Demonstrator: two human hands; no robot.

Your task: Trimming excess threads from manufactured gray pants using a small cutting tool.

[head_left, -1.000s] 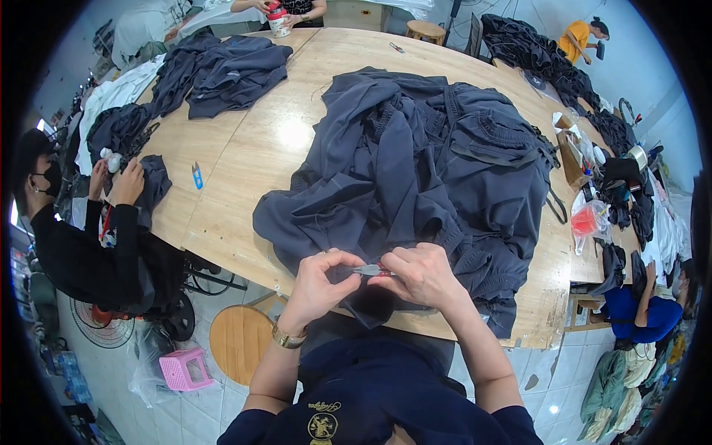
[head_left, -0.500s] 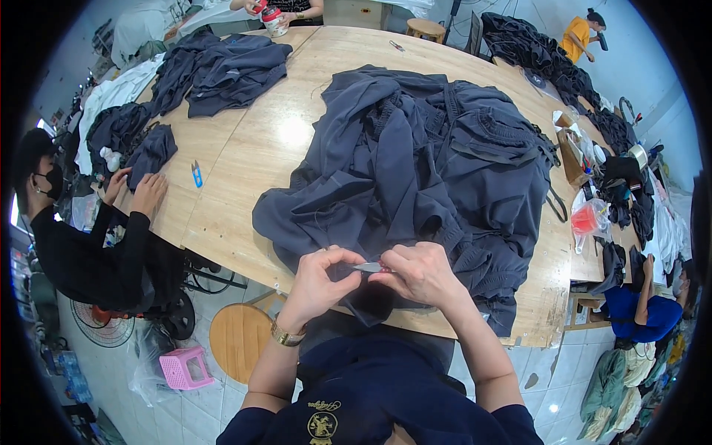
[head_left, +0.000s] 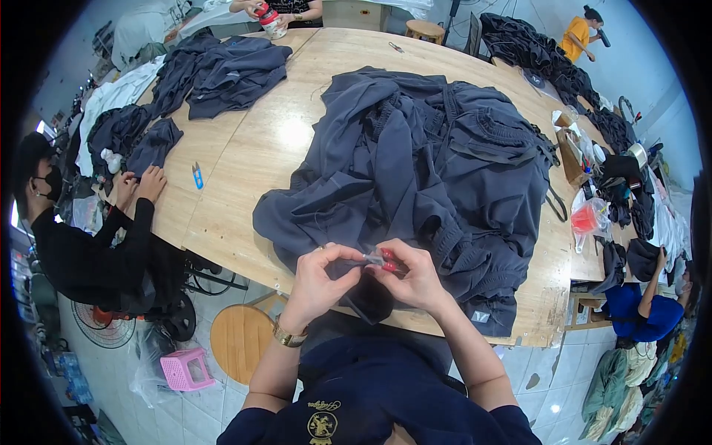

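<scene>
My left hand pinches an edge of dark grey fabric between thumb and forefinger, close to the table's front edge. Touching nearly fingertip to fingertip, my right hand is closed around small thread snips with a pointed metal blade and red parts. The blade lies right at the pinched fabric; whether its points are apart is too small to tell. Beneath and beyond both hands spreads a big heap of dark grey garments with gathered elastic bands, part of it hanging over the edge.
The pale wooden table carries blue-handled snips at left and another small pair at the far side. A person in black handles dark cloth at left. A round wooden stool and a pink plastic stool stand below.
My right hand has turned and its fingers have shifted, so the snips' blade, flat and sideways before, now tilts at the fabric. My left hand keeps its pinch. The person at left moved their hands.
</scene>
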